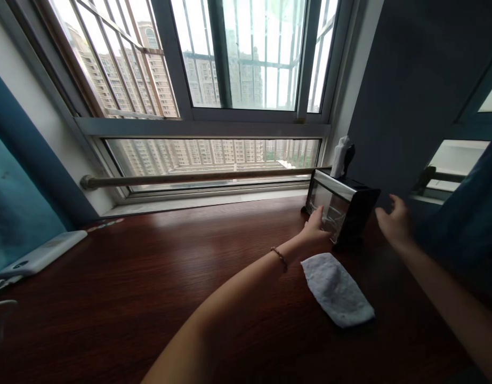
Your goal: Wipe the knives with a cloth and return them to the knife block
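A black tissue box with a shiny clear side (341, 205) stands at the far right of the dark wooden desk (150, 277), a white tissue poking out of its top. My left hand (315, 229) rests flat against the box's left side, fingers stretched out. On the box's right, my right hand (395, 221) hovers close to it with fingers loosely spread, holding nothing. A folded white cloth (336, 288) lies on the desk just in front of the box, below my left wrist with its bead bracelet.
A large barred window (230, 80) with a horizontal metal rail (190, 177) runs along the desk's far edge. A white flat device (41, 253) lies at the left edge beside a teal cushion (14, 208). A dark blue wall panel rises behind the box.
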The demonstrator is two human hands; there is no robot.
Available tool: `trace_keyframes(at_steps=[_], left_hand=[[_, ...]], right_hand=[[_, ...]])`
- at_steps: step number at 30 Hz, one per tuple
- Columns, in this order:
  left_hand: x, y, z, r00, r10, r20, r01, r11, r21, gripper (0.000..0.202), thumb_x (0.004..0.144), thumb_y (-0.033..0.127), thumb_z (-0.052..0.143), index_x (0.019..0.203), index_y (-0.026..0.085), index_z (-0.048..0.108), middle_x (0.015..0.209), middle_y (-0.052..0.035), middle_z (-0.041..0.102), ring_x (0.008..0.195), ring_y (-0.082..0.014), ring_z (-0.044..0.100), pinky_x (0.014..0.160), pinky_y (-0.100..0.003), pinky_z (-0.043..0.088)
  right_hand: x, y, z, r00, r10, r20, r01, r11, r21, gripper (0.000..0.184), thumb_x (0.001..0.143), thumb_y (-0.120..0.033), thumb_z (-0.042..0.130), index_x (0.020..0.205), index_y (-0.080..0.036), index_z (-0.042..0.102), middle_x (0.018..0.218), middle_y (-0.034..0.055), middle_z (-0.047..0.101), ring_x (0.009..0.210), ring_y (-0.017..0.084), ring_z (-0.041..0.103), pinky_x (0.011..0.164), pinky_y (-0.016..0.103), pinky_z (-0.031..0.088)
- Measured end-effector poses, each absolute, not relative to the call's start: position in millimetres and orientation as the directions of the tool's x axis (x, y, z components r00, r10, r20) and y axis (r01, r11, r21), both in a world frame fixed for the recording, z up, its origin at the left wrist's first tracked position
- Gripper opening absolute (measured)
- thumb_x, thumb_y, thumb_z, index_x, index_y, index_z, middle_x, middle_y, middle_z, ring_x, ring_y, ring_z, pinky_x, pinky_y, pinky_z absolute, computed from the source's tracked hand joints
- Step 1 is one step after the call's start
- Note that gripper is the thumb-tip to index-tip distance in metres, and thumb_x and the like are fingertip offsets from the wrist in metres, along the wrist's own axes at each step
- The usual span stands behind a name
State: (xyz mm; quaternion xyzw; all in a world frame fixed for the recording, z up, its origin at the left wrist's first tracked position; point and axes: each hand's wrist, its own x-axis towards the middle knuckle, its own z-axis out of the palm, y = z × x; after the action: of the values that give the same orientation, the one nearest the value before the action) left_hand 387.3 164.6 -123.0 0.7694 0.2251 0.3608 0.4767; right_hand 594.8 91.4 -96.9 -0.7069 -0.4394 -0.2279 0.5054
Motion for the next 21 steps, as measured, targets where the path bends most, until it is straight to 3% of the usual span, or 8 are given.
trace_keyframes(at_steps=[1,2,3,5,7,11,17,21], left_hand=[[368.0,162.3,-122.4,0.653,0.662,0.368,0.054,-0.526,0.849,0.089,0.062,0.016,0.065,0.141,0.01,0.022,0.147,-0.0185,0.023,0.137,-0.0316,0.017,0.112,-0.047,0.013],[346.1,158.8,-123.1,0.663,0.637,0.394,0.089,-0.59,0.803,0.083,0.068,0.019,0.061,0.141,0.01,0.022,0.147,-0.0181,0.022,0.137,-0.0292,0.016,0.112,-0.046,0.013],[322.2,154.1,-125.2,0.681,0.611,0.403,0.126,-0.64,0.758,0.079,0.071,0.02,0.057,0.141,0.01,0.022,0.148,-0.0172,0.021,0.138,-0.0273,0.016,0.112,-0.046,0.014],[271.7,140.0,-133.0,0.733,0.576,0.362,0.232,-0.712,0.663,0.073,0.075,0.021,0.053,0.141,0.012,0.024,0.148,-0.0161,0.019,0.138,-0.0266,0.013,0.112,-0.048,0.014],[223.1,119.8,-142.0,0.731,0.6,0.324,0.35,-0.738,0.577,0.069,0.076,0.018,0.051,0.14,0.014,0.026,0.15,-0.0144,0.015,0.139,-0.026,0.008,0.111,-0.051,0.013],[149.6,65.3,-143.4,0.672,0.686,0.28,0.5,-0.699,0.511,0.057,0.081,0.018,0.044,0.137,0.025,0.033,0.151,-0.0061,0.016,0.14,-0.0231,0.005,0.111,-0.054,0.011],[104.1,-11.7,-102.8,0.669,0.692,0.27,0.517,-0.695,0.499,0.051,0.082,0.027,0.045,0.131,0.042,0.041,0.145,0.0058,0.029,0.137,-0.0216,0.018,0.112,-0.048,0.013],[72.8,-55.6,-90.0,0.568,0.718,0.403,0.507,-0.69,0.516,0.056,0.072,0.032,0.047,0.121,0.057,0.042,0.134,0.0225,0.04,0.129,-0.0218,0.037,0.105,-0.039,0.033]], right_hand=[[575.0,76.0,-102.8,0.393,0.372,0.841,0.909,-0.023,-0.415,0.052,0.074,-0.025,0.049,0.123,-0.007,0.049,0.123,0.0166,0.051,0.109,0.028,0.051,0.094,0.044,0.042],[553.7,59.2,-112.5,0.234,0.457,0.858,0.946,0.096,-0.309,0.048,0.08,-0.024,0.046,0.126,-0.01,0.047,0.128,0.0126,0.048,0.117,0.025,0.046,0.101,0.04,0.036],[532.2,42.3,-125.5,0.057,0.602,0.797,0.949,0.215,-0.23,0.044,0.085,-0.023,0.041,0.128,-0.014,0.046,0.129,0.0094,0.048,0.119,0.021,0.044,0.104,0.037,0.035],[494.3,14.3,-157.3,-0.237,0.84,0.487,0.924,0.35,-0.155,0.04,0.091,-0.028,0.036,0.128,-0.016,0.048,0.134,0.0074,0.044,0.127,0.022,0.036,0.106,0.039,0.033],[468.4,2.8,-187.3,-0.27,0.929,0.251,0.939,0.312,-0.143,0.049,0.092,-0.038,0.036,0.134,-0.014,0.042,0.141,0.0082,0.035,0.132,0.028,0.025,0.106,0.047,0.03],[449.1,42.3,-213.4,-0.245,0.964,0.106,0.955,0.259,-0.143,0.054,0.093,-0.043,0.029,0.138,-0.014,0.036,0.145,0.0072,0.025,0.134,0.03,0.02,0.106,0.052,0.024],[455.5,162.5,-209.5,-0.185,0.964,0.194,0.959,0.22,-0.178,0.049,0.09,-0.037,0.038,0.129,-0.009,0.047,0.138,0.0168,0.037,0.128,0.034,0.032,0.1,0.052,0.03],[460.2,191.1,-185.1,-0.174,0.935,0.308,0.941,0.25,-0.227,0.042,0.091,-0.033,0.039,0.119,-0.005,0.054,0.127,0.0197,0.049,0.12,0.027,0.043,0.101,0.038,0.034]])
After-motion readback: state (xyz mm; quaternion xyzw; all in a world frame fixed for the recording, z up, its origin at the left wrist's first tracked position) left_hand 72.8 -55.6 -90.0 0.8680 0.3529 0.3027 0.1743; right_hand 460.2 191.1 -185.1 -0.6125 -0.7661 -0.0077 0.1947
